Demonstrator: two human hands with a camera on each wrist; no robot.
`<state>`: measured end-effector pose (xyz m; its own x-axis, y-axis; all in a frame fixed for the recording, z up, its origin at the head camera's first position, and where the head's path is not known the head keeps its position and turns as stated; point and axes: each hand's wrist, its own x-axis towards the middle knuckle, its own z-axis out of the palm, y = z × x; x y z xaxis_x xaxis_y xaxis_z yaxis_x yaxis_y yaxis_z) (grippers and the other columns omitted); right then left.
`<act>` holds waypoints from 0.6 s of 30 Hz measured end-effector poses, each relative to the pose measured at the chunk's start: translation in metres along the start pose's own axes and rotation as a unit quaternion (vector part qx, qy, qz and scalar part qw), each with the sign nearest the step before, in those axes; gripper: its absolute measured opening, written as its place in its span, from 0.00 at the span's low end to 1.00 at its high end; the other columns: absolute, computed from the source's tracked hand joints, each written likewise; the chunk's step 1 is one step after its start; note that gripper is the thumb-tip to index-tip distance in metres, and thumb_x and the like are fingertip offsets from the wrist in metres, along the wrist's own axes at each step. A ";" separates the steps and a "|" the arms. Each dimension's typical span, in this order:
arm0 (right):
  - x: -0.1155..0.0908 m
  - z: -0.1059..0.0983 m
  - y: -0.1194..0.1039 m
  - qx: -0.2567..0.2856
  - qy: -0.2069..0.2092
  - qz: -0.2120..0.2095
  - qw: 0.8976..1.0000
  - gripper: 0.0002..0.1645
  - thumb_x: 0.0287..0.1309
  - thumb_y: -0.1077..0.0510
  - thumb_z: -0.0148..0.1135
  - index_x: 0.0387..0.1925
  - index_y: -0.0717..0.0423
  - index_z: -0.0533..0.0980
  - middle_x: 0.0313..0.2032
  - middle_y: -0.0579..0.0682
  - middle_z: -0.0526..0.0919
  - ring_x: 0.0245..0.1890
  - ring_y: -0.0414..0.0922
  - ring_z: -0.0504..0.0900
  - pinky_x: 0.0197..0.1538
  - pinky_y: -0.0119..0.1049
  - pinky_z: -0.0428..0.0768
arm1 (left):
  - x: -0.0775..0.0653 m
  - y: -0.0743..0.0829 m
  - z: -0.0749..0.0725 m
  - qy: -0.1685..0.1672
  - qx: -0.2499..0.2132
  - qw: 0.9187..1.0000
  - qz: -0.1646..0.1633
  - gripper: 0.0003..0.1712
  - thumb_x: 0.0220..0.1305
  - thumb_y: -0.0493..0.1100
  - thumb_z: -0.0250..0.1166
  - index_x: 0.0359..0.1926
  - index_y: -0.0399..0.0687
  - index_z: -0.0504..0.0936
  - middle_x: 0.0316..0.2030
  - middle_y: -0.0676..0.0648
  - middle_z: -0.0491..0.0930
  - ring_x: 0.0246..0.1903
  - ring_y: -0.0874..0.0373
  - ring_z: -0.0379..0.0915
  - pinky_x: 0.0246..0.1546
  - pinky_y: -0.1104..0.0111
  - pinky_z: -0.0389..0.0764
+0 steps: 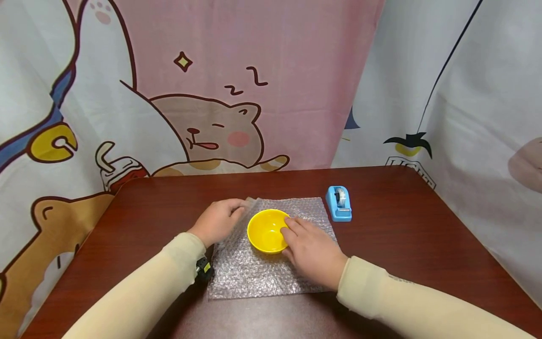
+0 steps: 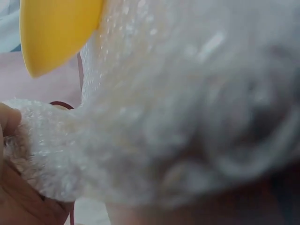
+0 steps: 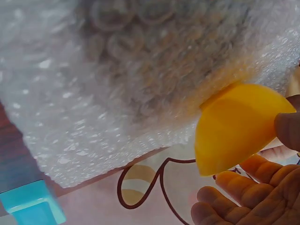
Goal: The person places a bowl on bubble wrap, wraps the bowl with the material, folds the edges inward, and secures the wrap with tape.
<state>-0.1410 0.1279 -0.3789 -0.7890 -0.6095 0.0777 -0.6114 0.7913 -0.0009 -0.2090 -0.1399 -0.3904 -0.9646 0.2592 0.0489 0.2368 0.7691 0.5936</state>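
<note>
A glossy yellow bowl sits upright on a sheet of bubble wrap laid over the table. At the bowl's right side my right hand holds the rim, fingertips over the edge and thumb against the outer wall. The right wrist view has that thumb on the yellow bowl, the other fingers loosely bent below. My left hand pinches the sheet near its far left corner. Up close, its fingers grip the raised, crumpled bubble wrap.
A light blue tape dispenser with a clear roll stands just right of the sheet's far corner. The dark red-brown wooden table ends at a cartoon-printed curtain. A small black device is at my left wrist.
</note>
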 end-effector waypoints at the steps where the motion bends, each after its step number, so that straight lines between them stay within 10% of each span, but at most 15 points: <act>1: 0.000 -0.001 0.001 0.001 0.000 0.002 1.000 0.32 0.72 0.45 0.64 0.67 0.61 0.75 0.71 0.60 0.77 0.72 0.60 0.75 0.76 0.55 0.71 | -0.001 0.002 0.000 0.003 0.005 1.000 0.004 0.21 0.80 0.50 0.60 0.68 0.54 0.82 0.64 0.50 0.84 0.60 0.52 0.83 0.62 0.51 0.83; 18: -0.002 0.000 0.008 0.023 -0.011 0.029 0.999 0.39 0.72 0.44 0.64 0.73 0.65 0.69 0.73 0.63 0.73 0.73 0.63 0.73 0.77 0.58 0.69 | -0.012 0.026 0.009 0.008 0.087 0.987 0.136 0.18 0.79 0.47 0.62 0.62 0.53 0.87 0.66 0.50 0.82 0.67 0.53 0.79 0.69 0.53 0.78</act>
<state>-0.1443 0.1356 -0.3793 -0.8242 -0.5637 0.0540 -0.5661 0.8228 -0.0511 -0.1905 -0.1182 -0.3828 -0.8640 0.4617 0.2009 0.5022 0.7612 0.4103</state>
